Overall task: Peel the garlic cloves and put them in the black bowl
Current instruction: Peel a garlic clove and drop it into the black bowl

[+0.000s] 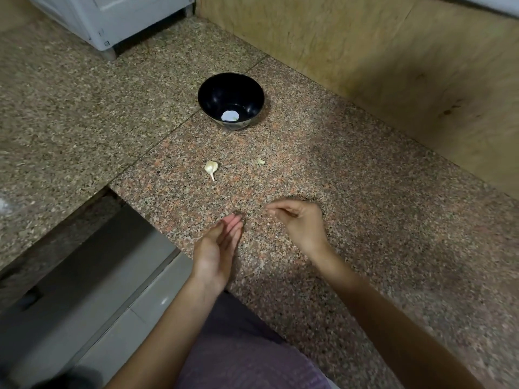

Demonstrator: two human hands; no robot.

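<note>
Near the front of the granite bench (pixel 365 220), both hands hover short of the garlic. The left hand (pixel 219 245) is flat, its grip released. The right hand (pixel 299 223) is curled and blurred, so I cannot tell whether its grip holds anything. An unpeeled garlic clove (pixel 211 168) lies between the hands and the black bowl (pixel 213 91), probably next for peeling. Something white, likely a peeled clove (pixel 230 115), sits in the bowl.

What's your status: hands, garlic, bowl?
Left hand open, empty; right hand curled, blurred, hold unclear. One clove on counter, unpeeled; white piece in black bowl. Nothing between clove and bowl.
</note>
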